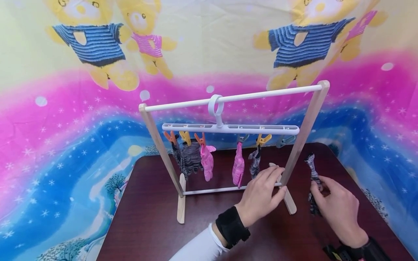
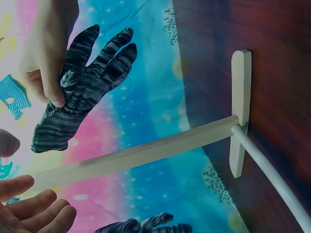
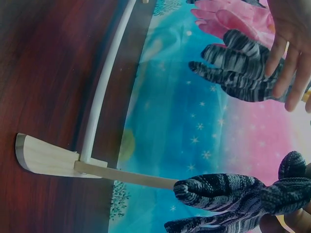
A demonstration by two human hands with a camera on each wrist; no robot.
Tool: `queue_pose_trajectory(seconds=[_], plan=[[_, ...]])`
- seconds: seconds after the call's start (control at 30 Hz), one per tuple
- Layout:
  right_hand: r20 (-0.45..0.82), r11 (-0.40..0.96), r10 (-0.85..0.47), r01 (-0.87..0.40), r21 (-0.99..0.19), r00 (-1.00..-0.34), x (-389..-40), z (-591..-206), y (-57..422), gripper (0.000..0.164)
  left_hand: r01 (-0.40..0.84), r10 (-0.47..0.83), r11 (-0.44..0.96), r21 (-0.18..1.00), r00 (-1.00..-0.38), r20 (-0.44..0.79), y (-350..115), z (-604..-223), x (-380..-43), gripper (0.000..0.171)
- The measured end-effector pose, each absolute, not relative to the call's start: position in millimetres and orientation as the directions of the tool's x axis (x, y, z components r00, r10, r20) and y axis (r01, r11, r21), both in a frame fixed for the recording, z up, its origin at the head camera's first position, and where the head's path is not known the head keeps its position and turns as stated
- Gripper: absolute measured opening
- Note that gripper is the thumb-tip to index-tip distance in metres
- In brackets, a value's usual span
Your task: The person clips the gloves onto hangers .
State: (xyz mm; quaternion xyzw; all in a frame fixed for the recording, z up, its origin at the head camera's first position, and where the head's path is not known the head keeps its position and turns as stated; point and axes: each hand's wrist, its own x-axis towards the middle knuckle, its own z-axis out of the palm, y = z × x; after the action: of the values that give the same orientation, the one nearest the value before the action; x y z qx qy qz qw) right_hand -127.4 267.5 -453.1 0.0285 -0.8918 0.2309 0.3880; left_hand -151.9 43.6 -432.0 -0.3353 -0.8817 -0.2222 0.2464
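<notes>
A black-and-grey striped knit glove is pinched between the thumb and fingers of my right hand, right of the wooden rack. In the left wrist view that glove is held near its cuff, fingers pointing up. My left hand is held in front of the rack's right post, fingers extended and holding nothing. Just beyond it another striped glove hangs from a yellow clip. At the hanger's right end, a grey-green clip holds nothing.
The white hanger hooks over the rack's top rod. Pink gloves and a striped glove hang from other clips. The rack stands on a dark red-brown table, with a patterned cloth behind.
</notes>
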Motion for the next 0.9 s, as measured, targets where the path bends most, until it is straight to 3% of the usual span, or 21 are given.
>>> queue_pose_trajectory(seconds=[0.47, 0.9], plan=[[0.755, 0.876, 0.093, -0.307, -0.373, -0.649, -119.1, -448.7, 253.8, 0.017, 0.683, 0.410, 0.652, 0.329, -0.683, 0.605, 44.2, -416.8, -159.5, 0.051], [0.753, 0.857, 0.052, -0.358, -0.371, -0.656, -118.0, -457.2, 239.5, 0.017, 0.641, 0.362, 0.585, 0.497, -0.755, 0.547, 46.1, -403.4, -161.7, 0.063]])
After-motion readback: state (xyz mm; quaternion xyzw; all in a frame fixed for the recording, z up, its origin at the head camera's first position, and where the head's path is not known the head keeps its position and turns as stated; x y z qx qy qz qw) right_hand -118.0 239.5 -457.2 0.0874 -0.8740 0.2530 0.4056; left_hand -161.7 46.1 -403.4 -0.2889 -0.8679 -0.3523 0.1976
